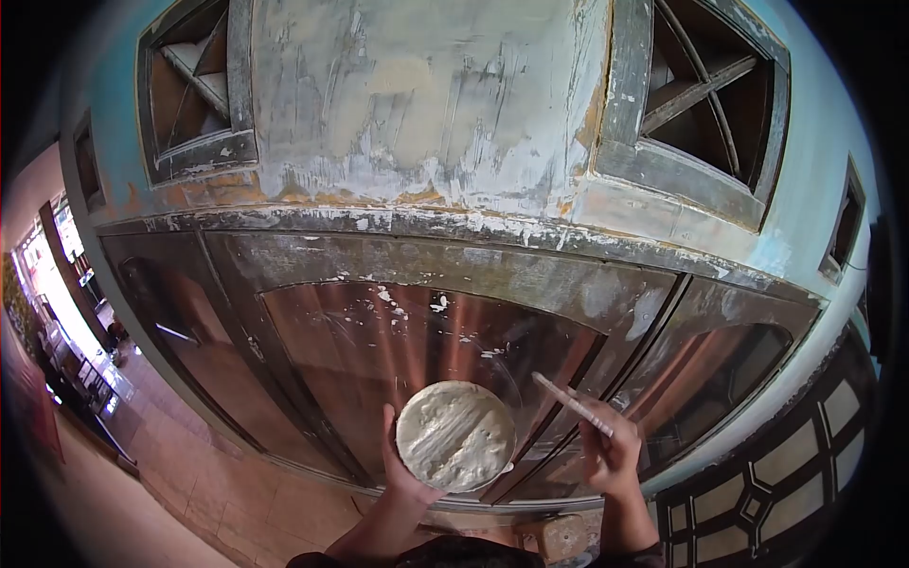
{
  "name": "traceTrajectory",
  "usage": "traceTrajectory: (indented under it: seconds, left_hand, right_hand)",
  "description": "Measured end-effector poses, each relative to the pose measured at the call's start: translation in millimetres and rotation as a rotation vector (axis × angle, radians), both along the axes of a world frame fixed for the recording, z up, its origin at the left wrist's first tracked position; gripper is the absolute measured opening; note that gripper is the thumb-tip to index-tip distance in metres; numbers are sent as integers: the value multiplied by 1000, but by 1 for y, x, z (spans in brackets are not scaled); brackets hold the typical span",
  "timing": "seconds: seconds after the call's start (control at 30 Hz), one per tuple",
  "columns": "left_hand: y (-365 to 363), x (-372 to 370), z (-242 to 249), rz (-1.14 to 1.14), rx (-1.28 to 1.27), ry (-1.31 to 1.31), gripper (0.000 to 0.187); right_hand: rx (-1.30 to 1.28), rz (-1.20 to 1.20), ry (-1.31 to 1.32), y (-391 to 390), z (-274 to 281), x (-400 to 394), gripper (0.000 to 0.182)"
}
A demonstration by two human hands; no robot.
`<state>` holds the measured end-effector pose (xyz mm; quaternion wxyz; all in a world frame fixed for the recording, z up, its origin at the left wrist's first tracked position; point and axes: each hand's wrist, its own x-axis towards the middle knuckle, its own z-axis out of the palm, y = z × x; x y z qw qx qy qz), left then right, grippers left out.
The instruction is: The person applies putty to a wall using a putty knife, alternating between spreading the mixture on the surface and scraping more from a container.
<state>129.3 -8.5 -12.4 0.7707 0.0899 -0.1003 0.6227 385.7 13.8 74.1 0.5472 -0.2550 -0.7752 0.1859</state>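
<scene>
My left hand point(414, 480) holds a round tub point(456, 436) from its left side and below. Whitish paste with ridges across its surface fills the tub to near the rim. To the right, my right hand point(614, 449) grips a thin scraper point(574, 404), seen nearly edge-on and pointing up and left, apart from the tub. Ahead of both hands is a wooden frame with glass panes point(350, 331), spotted with white flecks. Above it, the wall point(407, 104) shows grey and white smears with orange-brown patches along its lower edge.
Two openings with crossed bars, the left one point(194, 80) and the right one point(705, 90), flank the smeared wall section. A dark metal grille point(767, 473) stands at the lower right. Tiled floor point(180, 435) runs along the left toward a bright doorway.
</scene>
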Motion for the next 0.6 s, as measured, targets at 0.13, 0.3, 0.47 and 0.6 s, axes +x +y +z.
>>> traceTrajectory:
  seconds: [0.13, 0.3, 0.47, 0.6]
  left_hand:
    - [0, 1, -1, -29, -17, -64, 87]
    - [-2, -3, -4, -81, -1, -46, 91]
    - [-2, -5, -8, -64, -27, -16, 93]
    - [-5, -3, -5, -43, -45, 17, 92]
  right_hand:
    - [321, 156, -527, -19, 23, -19, 35]
    - [356, 178, -763, -21, 21, -27, 43]
    - [297, 212, -700, -16, 20, -28, 46]
    - [331, 231, -825, -16, 16, -29, 46]
